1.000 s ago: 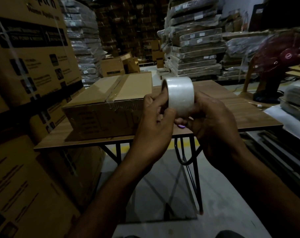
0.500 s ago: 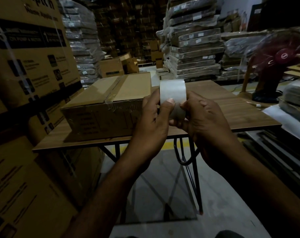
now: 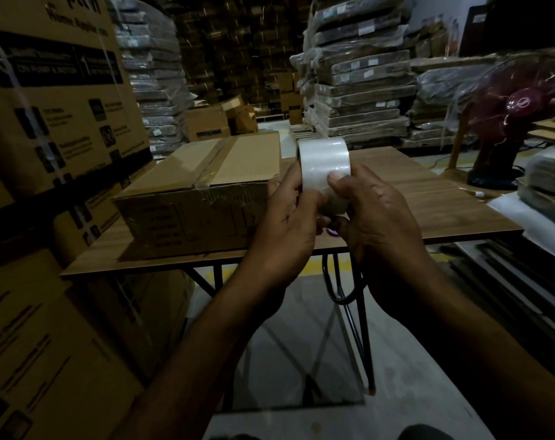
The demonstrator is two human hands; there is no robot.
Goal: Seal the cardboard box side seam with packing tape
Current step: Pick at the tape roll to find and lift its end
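— Dim warehouse, with a grey concrete floor (image 3: 301, 344) below. What is nearest to the camera?

— Two bare forearms reach forward. The left hand (image 3: 285, 227) and the right hand (image 3: 380, 227) meet in front of the near edge of the brown wood-pattern table (image 3: 444, 204). Between them is the roll of clear packing tape (image 3: 323, 160), and its upper half rises above the fingers.

— How do the hands hold it?

— Both grip the roll. The left hand curls round its left side, with the thumb on the face of the tape. The right thumb (image 3: 334, 179) presses on the outer layer. The other right fingers go behind and under the roll, mostly hidden. Whether a loose end of tape is lifted, I cannot tell.

— And where is the box?

— The flat brown cardboard box (image 3: 200, 198) lies on the table, just left of the hands and a little behind them. The left hand covers its right end in this view; if they touch, I cannot tell. One strip of tape runs along the top middle seam and comes down over the near side.

— What is farther away?

— At the right, beyond the table, stands a dark red fan with a wire cage (image 3: 517, 106). At the left, tall printed cartons (image 3: 54, 90) are stacked beside the table. At the back rise piles of flat packs wrapped in plastic film (image 3: 358, 74).
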